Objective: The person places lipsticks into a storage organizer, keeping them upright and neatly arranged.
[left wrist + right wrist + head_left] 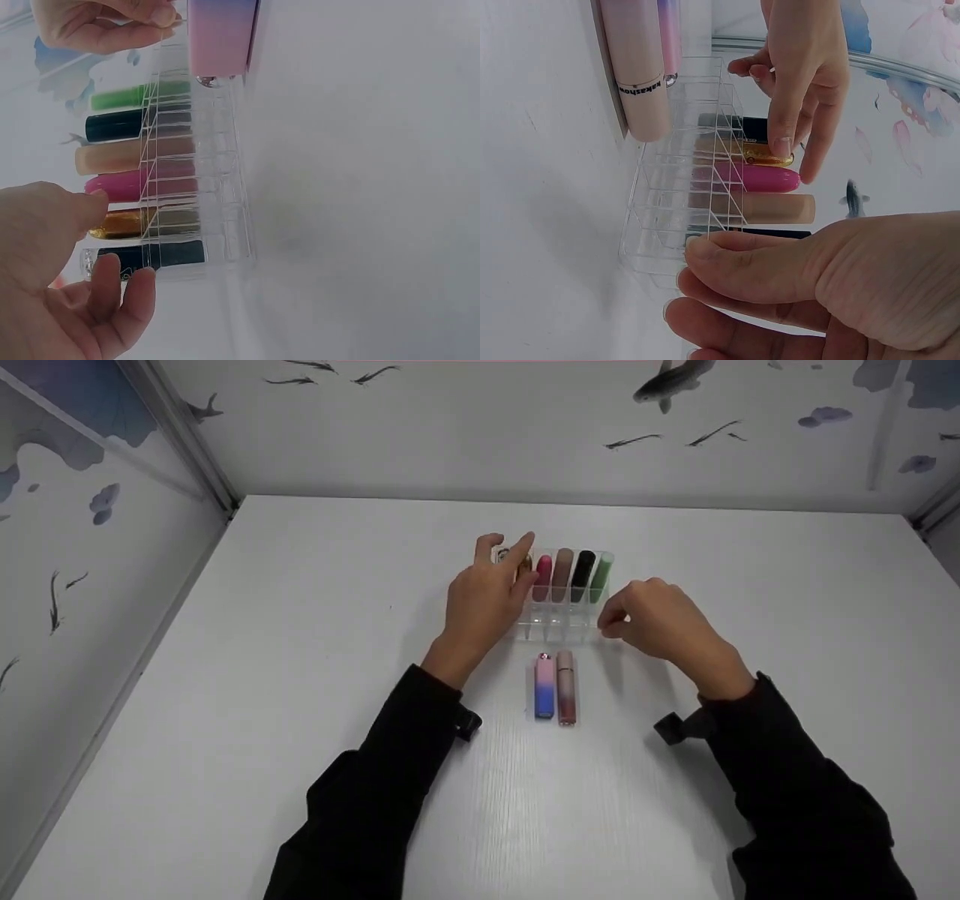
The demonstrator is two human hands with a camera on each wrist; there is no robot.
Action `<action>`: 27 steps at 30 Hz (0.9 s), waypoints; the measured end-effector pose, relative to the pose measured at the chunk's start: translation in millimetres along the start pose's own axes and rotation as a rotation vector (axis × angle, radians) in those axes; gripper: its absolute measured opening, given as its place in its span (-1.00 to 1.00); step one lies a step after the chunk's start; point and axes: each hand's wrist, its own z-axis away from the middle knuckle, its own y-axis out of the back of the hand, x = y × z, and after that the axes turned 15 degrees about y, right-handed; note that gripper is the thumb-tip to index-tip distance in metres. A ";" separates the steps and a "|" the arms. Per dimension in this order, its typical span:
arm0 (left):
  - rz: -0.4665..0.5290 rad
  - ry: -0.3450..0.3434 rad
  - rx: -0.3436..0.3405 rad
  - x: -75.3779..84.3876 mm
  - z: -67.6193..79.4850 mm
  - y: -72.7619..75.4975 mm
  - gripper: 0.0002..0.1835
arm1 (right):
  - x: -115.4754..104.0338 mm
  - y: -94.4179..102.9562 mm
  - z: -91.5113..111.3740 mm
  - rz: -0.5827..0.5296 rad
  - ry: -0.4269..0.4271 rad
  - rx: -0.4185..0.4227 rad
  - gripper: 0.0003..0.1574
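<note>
A clear plastic lipstick organizer (559, 631) stands on the table with a row of upright tubes in its back slots. My left hand (486, 592) is over its left end, fingers spread. The left thumb lies against a gold lipstick tube (776, 154), beside the magenta tube (769, 178); the other fingers bend near a black tube (124, 257) at the end. My right hand (660, 619) is at the right end, thumb and fingertips pinched at the organizer's edge. Beige (101, 158), black (583, 570) and green (601, 574) tubes stand between the hands.
In front of the organizer, a pink-and-blue tube (544, 686) and a pinkish-brown lip gloss tube (566, 690) lie side by side on the white table (262, 660). Printed panels (487, 435) stand behind the table and to its left.
</note>
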 end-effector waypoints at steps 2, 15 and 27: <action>0.003 0.008 0.005 -2.3 2.2 2.6 -0.45 | 0.3 -0.1 0.2 0.000 -0.003 -0.004 -0.91; 0.064 0.027 -0.031 -17.8 15.0 17.2 -0.31 | 0.2 -0.1 1.2 0.007 0.008 0.014 -0.90; 0.066 -0.008 -0.019 -24.3 28.0 27.1 -0.47 | -0.1 0.2 0.4 0.001 0.008 0.013 -0.90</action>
